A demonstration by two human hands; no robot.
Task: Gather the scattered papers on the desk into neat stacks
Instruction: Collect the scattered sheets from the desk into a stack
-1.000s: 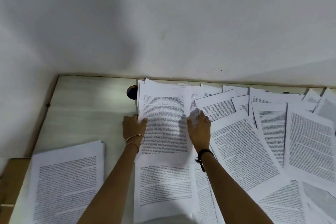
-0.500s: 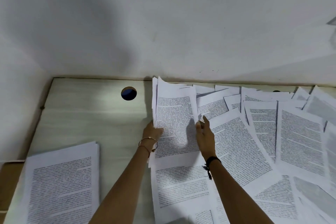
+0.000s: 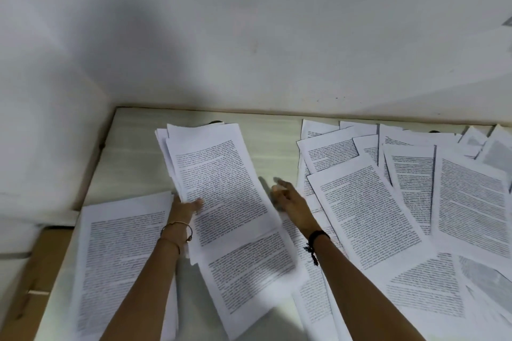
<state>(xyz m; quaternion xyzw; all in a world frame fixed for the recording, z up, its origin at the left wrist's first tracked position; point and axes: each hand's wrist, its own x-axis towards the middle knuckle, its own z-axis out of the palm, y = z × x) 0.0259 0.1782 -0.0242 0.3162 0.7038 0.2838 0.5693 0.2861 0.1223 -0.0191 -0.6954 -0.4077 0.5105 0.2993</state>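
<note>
Head view, the only one. The left hand (image 3: 184, 209) pinches a bundle of sheets (image 3: 219, 183) at its near left edge. The thumb is on the printed face and the other fingers are hidden beneath. The bundle sits left of centre and seems raised off the table (image 3: 277, 141). Its far end fans out unevenly, so the edges are not squared. Its near end overlaps a single sheet (image 3: 249, 271) that lies askew.

The right hand (image 3: 291, 202) hovers just right of the bundle, fingers loosely extended and gripping nothing; blur hides the fingertips. A squared stack (image 3: 122, 266) lies at the table's left, beside the left forearm. Loose sheets (image 3: 365, 210) overlap across the whole right half, back to the wall (image 3: 249, 36).

The paper looks thin, light and floppy, with smooth faces that probably slide on one another. Held by one edge alone, the bundle is likely to droop and shed its lower sheets. A steadier hold would be both long edges, one per hand, then a tap of the short edge on bare table to square it. Flat single sheets are best taken at a corner or free edge, or slid together first. Hard pinching would probably crease them.
</note>
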